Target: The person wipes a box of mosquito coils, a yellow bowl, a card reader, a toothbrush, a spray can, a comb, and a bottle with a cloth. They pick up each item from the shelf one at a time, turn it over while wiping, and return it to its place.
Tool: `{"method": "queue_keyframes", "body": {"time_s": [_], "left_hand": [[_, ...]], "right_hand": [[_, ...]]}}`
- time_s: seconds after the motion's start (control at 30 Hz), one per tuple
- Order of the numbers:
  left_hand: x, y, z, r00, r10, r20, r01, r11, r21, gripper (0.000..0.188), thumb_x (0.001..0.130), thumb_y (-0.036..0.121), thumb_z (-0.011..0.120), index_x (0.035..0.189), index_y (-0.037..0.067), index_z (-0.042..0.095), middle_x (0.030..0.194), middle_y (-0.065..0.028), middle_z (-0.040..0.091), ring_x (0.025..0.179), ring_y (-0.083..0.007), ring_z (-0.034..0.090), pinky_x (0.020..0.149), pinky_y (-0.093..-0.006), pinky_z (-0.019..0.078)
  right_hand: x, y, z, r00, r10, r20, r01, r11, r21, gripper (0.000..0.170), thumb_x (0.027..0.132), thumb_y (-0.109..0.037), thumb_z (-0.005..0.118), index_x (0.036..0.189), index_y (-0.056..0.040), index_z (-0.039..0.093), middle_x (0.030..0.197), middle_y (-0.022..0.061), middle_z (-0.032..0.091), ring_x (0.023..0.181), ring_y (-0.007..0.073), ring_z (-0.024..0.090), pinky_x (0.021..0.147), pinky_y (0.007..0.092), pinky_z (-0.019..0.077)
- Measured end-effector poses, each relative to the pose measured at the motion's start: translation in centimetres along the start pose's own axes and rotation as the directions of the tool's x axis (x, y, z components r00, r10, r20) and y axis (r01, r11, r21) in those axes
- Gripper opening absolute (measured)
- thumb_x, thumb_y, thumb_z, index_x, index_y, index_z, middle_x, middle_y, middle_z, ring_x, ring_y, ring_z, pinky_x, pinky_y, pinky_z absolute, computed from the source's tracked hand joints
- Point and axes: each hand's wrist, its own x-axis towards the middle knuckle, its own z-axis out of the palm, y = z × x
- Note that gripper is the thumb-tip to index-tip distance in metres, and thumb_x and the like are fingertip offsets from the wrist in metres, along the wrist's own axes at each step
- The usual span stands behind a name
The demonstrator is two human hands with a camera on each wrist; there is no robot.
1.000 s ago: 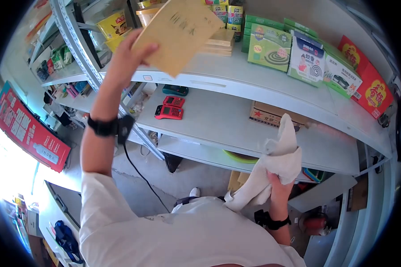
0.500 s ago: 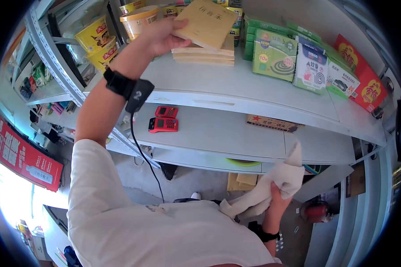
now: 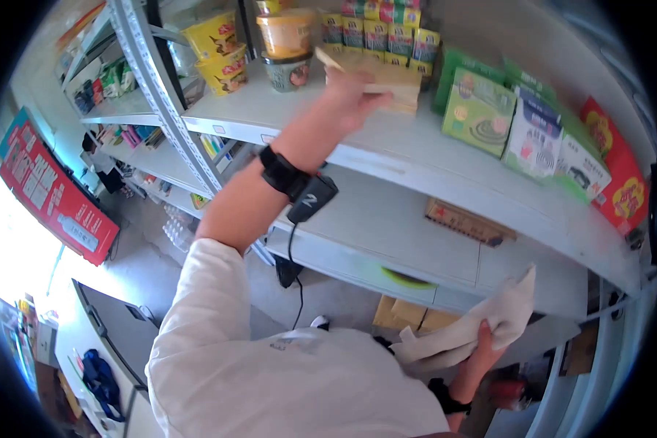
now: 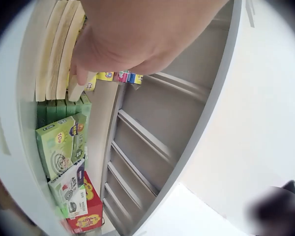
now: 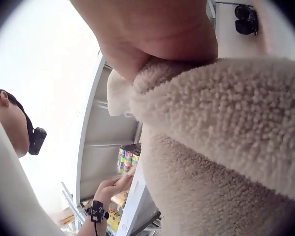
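Note:
At the upper shelf, my left hand (image 3: 345, 106) holds a thin yellow-covered notebook (image 4: 77, 90) at the stack of notebooks (image 3: 405, 104). The left wrist view shows its fingers at the notebook's edge, right beside the other notebooks; the palm and wrist hide much of it. A fluffy cream cloth (image 3: 482, 321) hangs folded from my right hand (image 3: 489, 343), low in front of the lower shelves. That hand grips the cloth's bunched part, and thick folds of it fill much of the right wrist view.
Instant noodle tubs (image 3: 223, 69) and a stack of small colourful cans (image 3: 379, 36) stand beside the notebooks. Green mosquito coil boxes (image 3: 478, 109) and a red box (image 3: 624, 190) are to the right. A brown carton (image 3: 463, 219) lies one shelf down. A cable (image 3: 296, 270) hangs from the left wrist.
My left hand has brought the notebook from raised in the air down onto the stack. The right hand with the cloth has shifted lower and right in view.

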Motion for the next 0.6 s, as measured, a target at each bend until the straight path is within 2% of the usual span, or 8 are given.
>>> {"method": "queue_keyframes", "body": {"time_s": [0.07,0.17,0.27,0.37,0.4,0.5,0.57,0.6], "left_hand": [[0.9,-1.1,1.2,0.987,-0.043,-0.156,0.038,0.999,-0.034,0.043,0.090,-0.001,0.050,0.130,0.005,0.034,0.129,-0.0161,0.042,0.113,-0.0398,0.052,0.095,-0.0426,0.0523],[0.2,-2.7,2.0,0.992,-0.041,-0.122,0.055,0.992,0.111,0.048,0.087,0.002,0.055,0.130,0.005,0.033,0.127,-0.0162,0.042,0.111,-0.0382,0.053,0.091,-0.0402,0.0536],[-0.7,-2.5,1.8,0.983,-0.176,0.052,0.149,0.932,0.331,0.070,0.089,0.011,0.058,0.142,0.009,0.013,0.122,-0.0155,0.045,0.103,-0.0309,0.056,0.085,-0.0384,0.0542],[-0.7,-2.1,2.3,0.980,-0.195,0.046,0.159,0.896,0.414,0.048,0.088,0.011,0.057,0.130,0.004,0.034,0.118,-0.0174,0.054,0.102,-0.0342,0.060,0.086,-0.0367,0.0545],[-0.3,-1.7,2.4,0.970,-0.238,0.049,0.187,0.859,0.477,0.046,0.089,0.012,0.056,0.130,0.004,0.036,0.114,-0.0171,0.057,0.098,-0.0327,0.061,0.084,-0.0362,0.0548],[0.2,-0.2,2.6,0.940,-0.340,0.036,0.237,0.722,0.651,0.041,0.091,0.016,0.052,0.128,0.003,0.040,0.104,-0.0162,0.064,0.089,-0.0288,0.065,0.079,-0.0348,0.0557],[-0.3,0.9,2.5,0.931,-0.364,0.012,0.233,0.621,0.748,0.038,0.092,0.017,0.051,0.127,0.002,0.042,0.099,-0.0157,0.066,0.084,-0.0266,0.066,0.075,-0.0339,0.0560],[-0.3,1.6,1.9,0.969,-0.248,0.001,0.146,0.575,0.805,0.040,0.091,0.016,0.051,0.128,0.002,0.042,0.096,-0.0155,0.066,0.083,-0.0270,0.066,0.074,-0.0340,0.0558]], "right_hand": [[0.4,0.3,0.3,0.997,-0.077,0.005,0.077,0.996,-0.050,0.070,0.078,0.002,0.068,0.140,0.0016,0.034,0.134,0.0154,0.047,0.122,0.0261,0.049,0.104,0.0381,0.0403],[1.3,1.6,-2.4,0.994,-0.022,0.103,0.026,0.999,-0.038,0.076,0.076,0.003,0.067,0.143,0.0010,0.030,0.139,0.0163,0.043,0.126,0.0263,0.046,0.106,0.0387,0.0376],[2.1,2.3,-4.2,0.989,0.029,0.142,-0.026,0.999,-0.025,0.076,0.078,0.005,0.065,0.144,-0.0003,0.029,0.141,0.0162,0.041,0.127,0.0264,0.045,0.106,0.0391,0.0367],[2.2,1.0,-3.6,0.992,0.089,0.092,-0.088,0.996,-0.018,0.069,0.082,0.004,0.063,0.143,-0.0008,0.031,0.140,0.0160,0.043,0.124,0.0268,0.047,0.104,0.0381,0.0396],[2.2,0.6,-3.2,0.992,0.106,0.064,-0.105,0.994,-0.018,0.066,0.084,0.004,0.063,0.142,-0.0008,0.032,0.139,0.0159,0.045,0.123,0.0271,0.048,0.103,0.0376,0.0412],[2.9,1.6,-3.3,0.990,0.085,0.114,-0.090,0.995,0.042,0.066,0.084,0.005,0.062,0.143,-0.0016,0.031,0.140,0.0162,0.044,0.123,0.0276,0.049,0.102,0.0380,0.0434],[2.9,1.4,-2.8,0.985,0.120,0.124,-0.128,0.990,0.058,0.067,0.084,0.006,0.061,0.143,-0.0022,0.032,0.140,0.0147,0.043,0.125,0.0268,0.047,0.105,0.0379,0.0385],[2.9,1.3,-2.4,0.982,0.138,0.126,-0.147,0.987,0.065,0.067,0.083,0.007,0.060,0.143,-0.0025,0.032,0.141,0.0139,0.043,0.126,0.0264,0.046,0.107,0.0378,0.0360]]}}
